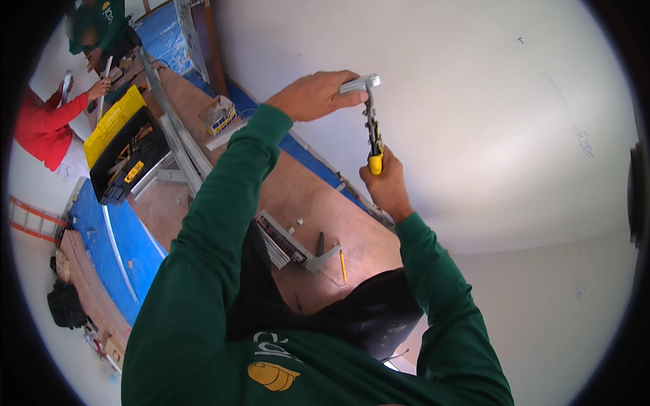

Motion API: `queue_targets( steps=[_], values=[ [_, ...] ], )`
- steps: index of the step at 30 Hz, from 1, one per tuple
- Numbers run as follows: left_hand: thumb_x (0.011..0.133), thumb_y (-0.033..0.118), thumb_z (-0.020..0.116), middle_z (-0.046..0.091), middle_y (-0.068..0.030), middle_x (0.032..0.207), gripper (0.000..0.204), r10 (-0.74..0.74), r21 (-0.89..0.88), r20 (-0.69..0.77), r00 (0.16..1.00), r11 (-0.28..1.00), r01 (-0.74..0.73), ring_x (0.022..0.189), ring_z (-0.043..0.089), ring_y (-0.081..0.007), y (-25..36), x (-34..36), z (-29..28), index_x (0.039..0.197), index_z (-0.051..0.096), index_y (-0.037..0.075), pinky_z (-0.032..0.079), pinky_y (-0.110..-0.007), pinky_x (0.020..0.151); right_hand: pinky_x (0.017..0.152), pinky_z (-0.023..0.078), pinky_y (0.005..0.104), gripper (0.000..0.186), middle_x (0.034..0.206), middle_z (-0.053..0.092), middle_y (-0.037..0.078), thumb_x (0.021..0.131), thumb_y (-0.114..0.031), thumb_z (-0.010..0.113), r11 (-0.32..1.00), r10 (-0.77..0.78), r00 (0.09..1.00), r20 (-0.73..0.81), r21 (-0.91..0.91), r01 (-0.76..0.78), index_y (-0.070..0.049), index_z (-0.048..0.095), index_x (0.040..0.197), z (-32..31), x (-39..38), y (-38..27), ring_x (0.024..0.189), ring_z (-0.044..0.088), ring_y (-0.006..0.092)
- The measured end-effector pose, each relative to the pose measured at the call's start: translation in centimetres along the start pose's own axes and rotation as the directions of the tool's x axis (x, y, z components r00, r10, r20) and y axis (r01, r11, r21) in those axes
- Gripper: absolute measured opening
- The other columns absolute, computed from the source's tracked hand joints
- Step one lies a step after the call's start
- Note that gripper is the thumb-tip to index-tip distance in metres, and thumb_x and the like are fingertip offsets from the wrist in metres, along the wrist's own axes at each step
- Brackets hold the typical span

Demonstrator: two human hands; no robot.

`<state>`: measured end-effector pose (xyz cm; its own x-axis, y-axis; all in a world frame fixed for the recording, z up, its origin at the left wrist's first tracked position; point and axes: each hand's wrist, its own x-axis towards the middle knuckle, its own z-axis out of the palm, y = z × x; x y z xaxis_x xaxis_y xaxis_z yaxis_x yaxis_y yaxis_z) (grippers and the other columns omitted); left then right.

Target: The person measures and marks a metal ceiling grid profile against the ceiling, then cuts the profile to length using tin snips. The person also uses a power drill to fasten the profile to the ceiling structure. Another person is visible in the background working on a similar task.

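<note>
My left hand (315, 95) is raised in front of the white wall and closed around a short bundle of light metal profile (362, 82). My right hand (389, 186), lower and to the right, grips the yellow handles of a pair of dark metal snips (374, 132). The snips point upward, and their head meets the profile at its underside near the right end. Whether the jaws have closed on the metal is too small to tell. Below my arms, a pencil (343, 267) and an angled metal tool (318, 259) lie on the wooden work surface (325, 203).
At the left stands an open black toolbox (118, 179) with a yellow lid. Long metal profiles (179, 145) lie beside it, near a small box (218, 115). Two people work at the far left, one in a red sleeve (61, 122). Blue sheeting (125, 250) covers the floor.
</note>
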<state>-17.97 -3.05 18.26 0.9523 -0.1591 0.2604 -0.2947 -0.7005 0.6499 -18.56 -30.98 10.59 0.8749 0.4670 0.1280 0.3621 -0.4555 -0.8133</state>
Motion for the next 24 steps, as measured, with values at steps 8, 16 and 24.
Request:
queue_targets(
  steps=[8,16,24],
  values=[
    [0.097,0.057,0.083,0.072,-0.0256,0.129,0.09,-0.058,-0.1,0.083,0.995,0.993,0.066,0.115,0.071,-0.035,-0.3,-0.1,-1.5,0.162,0.051,0.004,0.056,-0.044,0.1,0.071,0.05,0.0465,0.025,0.078,0.06,0.018,0.087,-0.011,0.074,0.999,-0.038,0.998,-0.043,0.026,0.039,0.003,0.056,0.097,0.4,0.4,-0.1,0.072,0.054,0.029],
    [0.09,0.058,0.088,0.062,-0.0242,0.139,0.1,0.0,-0.057,-0.22,0.976,0.998,-0.013,0.105,0.068,-0.032,0.0,-2.2,-4.6,0.163,0.048,0.003,0.058,-0.042,0.094,0.068,0.049,0.0399,0.015,0.078,0.056,0.009,0.089,-0.003,0.07,0.983,-0.098,0.972,-0.212,0.133,0.128,-0.001,0.058,0.097,-1.4,1.4,-2.2,0.072,0.052,0.02],
    [0.101,0.082,0.062,0.055,-0.0039,0.09,0.077,-0.299,-0.715,-0.512,0.805,0.668,-0.207,0.085,0.063,-0.0175,7.4,-2.4,1.2,0.108,0.06,0.006,0.05,-0.034,0.067,0.063,0.046,0.0348,0.017,0.076,0.053,0.006,0.092,-0.001,0.068,0.968,-0.198,0.917,-0.347,0.076,0.238,-0.003,0.052,0.098,-2.4,1.8,-4.5,0.068,0.049,0.0142]
  ],
)
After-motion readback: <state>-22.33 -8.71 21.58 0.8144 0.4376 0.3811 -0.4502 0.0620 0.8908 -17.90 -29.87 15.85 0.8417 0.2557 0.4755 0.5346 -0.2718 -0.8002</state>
